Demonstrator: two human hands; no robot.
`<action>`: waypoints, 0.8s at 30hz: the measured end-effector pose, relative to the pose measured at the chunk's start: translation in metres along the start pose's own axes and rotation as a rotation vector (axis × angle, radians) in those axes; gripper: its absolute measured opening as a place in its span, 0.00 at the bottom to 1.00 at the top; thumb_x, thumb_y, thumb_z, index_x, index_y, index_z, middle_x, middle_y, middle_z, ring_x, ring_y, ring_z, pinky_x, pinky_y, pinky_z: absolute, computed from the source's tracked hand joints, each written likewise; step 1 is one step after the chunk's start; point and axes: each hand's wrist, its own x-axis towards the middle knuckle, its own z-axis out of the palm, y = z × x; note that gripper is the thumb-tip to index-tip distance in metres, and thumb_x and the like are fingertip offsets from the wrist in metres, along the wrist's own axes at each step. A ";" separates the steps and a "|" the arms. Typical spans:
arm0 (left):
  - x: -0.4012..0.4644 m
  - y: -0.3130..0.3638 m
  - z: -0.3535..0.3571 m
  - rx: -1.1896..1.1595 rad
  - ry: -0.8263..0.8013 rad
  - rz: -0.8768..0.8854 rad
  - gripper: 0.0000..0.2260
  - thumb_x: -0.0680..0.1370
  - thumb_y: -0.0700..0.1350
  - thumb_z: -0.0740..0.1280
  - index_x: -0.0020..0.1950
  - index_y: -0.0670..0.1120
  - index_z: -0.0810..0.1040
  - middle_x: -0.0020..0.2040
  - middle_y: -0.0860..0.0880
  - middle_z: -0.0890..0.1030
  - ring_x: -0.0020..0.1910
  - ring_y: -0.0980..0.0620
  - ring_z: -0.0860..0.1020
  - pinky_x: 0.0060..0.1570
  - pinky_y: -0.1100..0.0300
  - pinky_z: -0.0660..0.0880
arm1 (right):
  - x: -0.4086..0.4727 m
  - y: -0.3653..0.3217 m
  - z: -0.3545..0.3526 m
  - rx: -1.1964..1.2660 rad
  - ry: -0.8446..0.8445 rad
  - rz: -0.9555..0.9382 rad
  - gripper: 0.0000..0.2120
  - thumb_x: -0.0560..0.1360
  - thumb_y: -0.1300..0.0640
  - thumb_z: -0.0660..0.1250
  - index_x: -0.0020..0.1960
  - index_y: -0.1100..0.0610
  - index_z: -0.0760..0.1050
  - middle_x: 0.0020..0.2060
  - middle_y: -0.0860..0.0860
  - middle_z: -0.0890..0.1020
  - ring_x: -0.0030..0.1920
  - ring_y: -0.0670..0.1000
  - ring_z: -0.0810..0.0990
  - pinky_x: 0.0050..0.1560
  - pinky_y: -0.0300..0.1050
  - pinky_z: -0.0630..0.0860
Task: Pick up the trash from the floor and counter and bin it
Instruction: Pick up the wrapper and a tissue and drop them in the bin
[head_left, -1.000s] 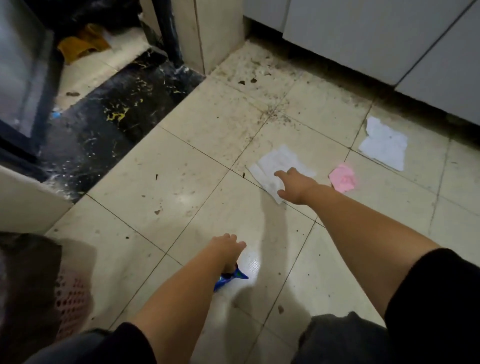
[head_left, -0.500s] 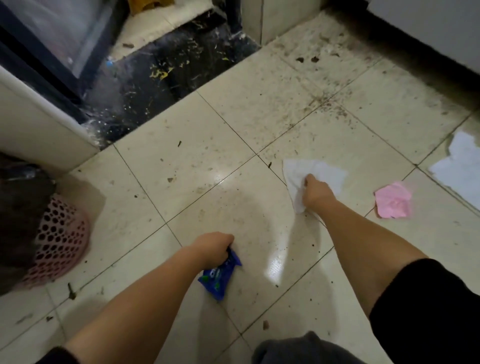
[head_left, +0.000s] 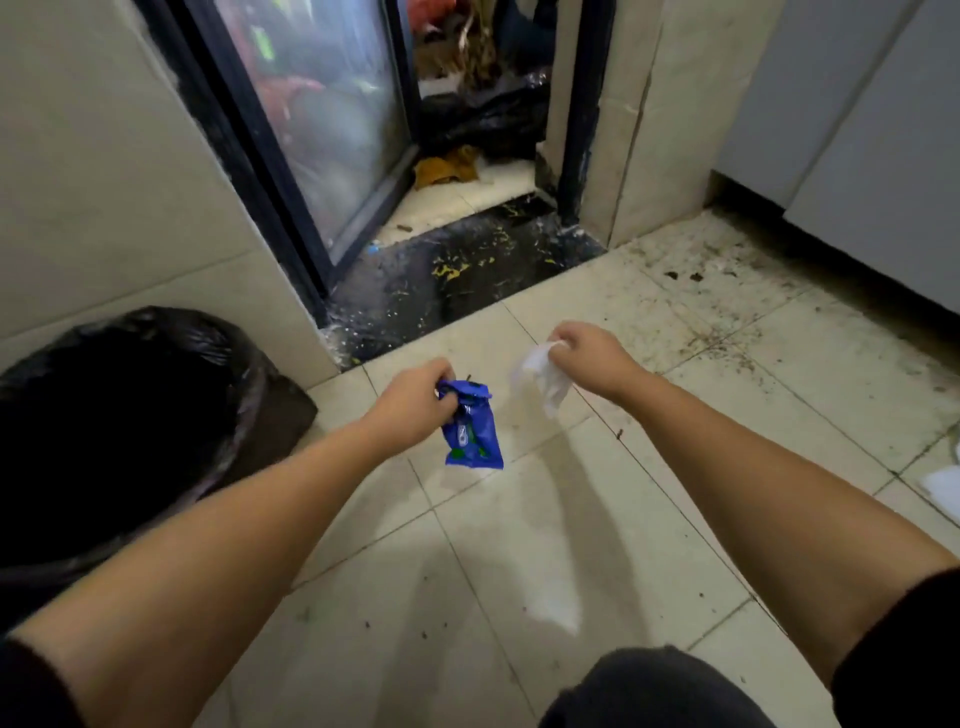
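We've got both loads pinched high — left fingers (head_left: 441, 387) hold wrapper (head_left: 471, 431), right fingers (head_left: 558, 345) hold tissue (head_left: 545, 376) — hanging free for the bin (head_left: 130, 415) left of them.

A crumpled blue wrapper (head_left: 471, 428) is held dangling above the floor; beside it a white tissue (head_left: 543, 378) hangs pinched; the black-lined bin (head_left: 124, 415) stands left.

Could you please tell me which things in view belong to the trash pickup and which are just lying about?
Job:
- blue wrapper, held in left hand
- white tissue, held in right hand
- bin, lined with a black bag
- white paper on the floor at right

Lying about:
- yellow cloth
- black bag past the doorway
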 end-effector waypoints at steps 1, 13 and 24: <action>-0.002 -0.003 -0.024 -0.003 0.054 0.027 0.04 0.75 0.37 0.63 0.44 0.45 0.72 0.45 0.38 0.83 0.46 0.39 0.82 0.50 0.45 0.79 | 0.002 -0.027 0.003 0.007 0.032 -0.043 0.08 0.76 0.61 0.58 0.49 0.59 0.76 0.45 0.56 0.78 0.46 0.55 0.76 0.41 0.43 0.70; -0.086 -0.181 -0.236 0.258 0.426 0.113 0.05 0.75 0.36 0.64 0.50 0.39 0.74 0.48 0.37 0.81 0.47 0.39 0.78 0.47 0.50 0.72 | -0.008 -0.284 0.166 -0.219 0.012 -0.618 0.12 0.77 0.62 0.60 0.58 0.61 0.75 0.54 0.60 0.77 0.53 0.60 0.77 0.54 0.49 0.72; -0.054 -0.295 -0.181 0.681 -0.434 -0.137 0.11 0.77 0.40 0.64 0.59 0.42 0.77 0.59 0.41 0.79 0.53 0.42 0.78 0.49 0.52 0.74 | 0.022 -0.272 0.315 -1.005 -0.913 -0.078 0.26 0.80 0.54 0.60 0.75 0.62 0.60 0.73 0.59 0.65 0.71 0.59 0.66 0.71 0.47 0.63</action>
